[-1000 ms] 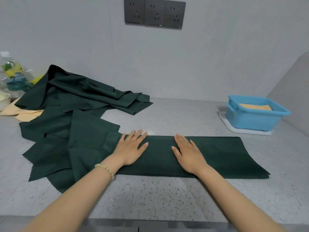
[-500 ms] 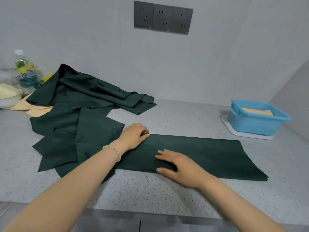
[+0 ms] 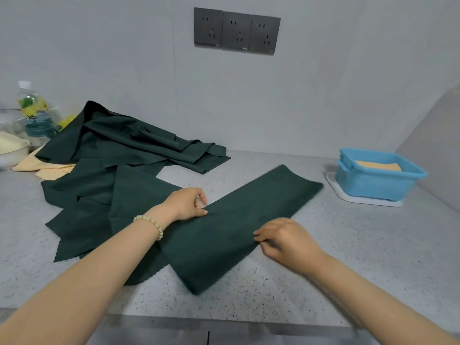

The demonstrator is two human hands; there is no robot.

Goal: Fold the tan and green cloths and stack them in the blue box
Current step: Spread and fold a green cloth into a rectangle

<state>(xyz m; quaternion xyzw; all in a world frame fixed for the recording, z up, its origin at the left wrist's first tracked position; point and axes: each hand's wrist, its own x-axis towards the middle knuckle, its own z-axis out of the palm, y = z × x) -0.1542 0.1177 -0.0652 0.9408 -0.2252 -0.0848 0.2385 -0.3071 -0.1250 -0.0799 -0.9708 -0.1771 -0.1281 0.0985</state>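
surface (image 3: 323, 282): speckled grey; carries everything; nothing changes on it apart from the strip
green pile (image 3: 129, 150): unfolded cloths heaped left rear, spilling forward under the left forearm; same lie as a second ago; several left to fold
green strip (image 3: 224, 235): the cloth in work, folded to a long band; no longer parallel to the front edge as a second ago; now swung diagonal, far end pointing toward the box, near end close to the front edge; flat on the surface, its left side overlapping loose cloth from the pile
blue box (image 3: 373, 185): right rear on a white tray (image 3: 348, 200); unmoved; apart from the strip's far end
tan cloth (image 3: 371, 165): one folded piece already in the box
loose tan cloth (image 3: 42, 168): pokes out from under the pile at far left; not yet folded
right grip (image 3: 288, 239): no longer a flat palm on the strip; fingers curled, pinching the near long edge
left grip (image 3: 185, 204): same switch; thumb and fingers pinching the far long edge
read: smoothing looks done; the turn probably sets up the crosswise fold; box step after that; task early, one cloth stacked
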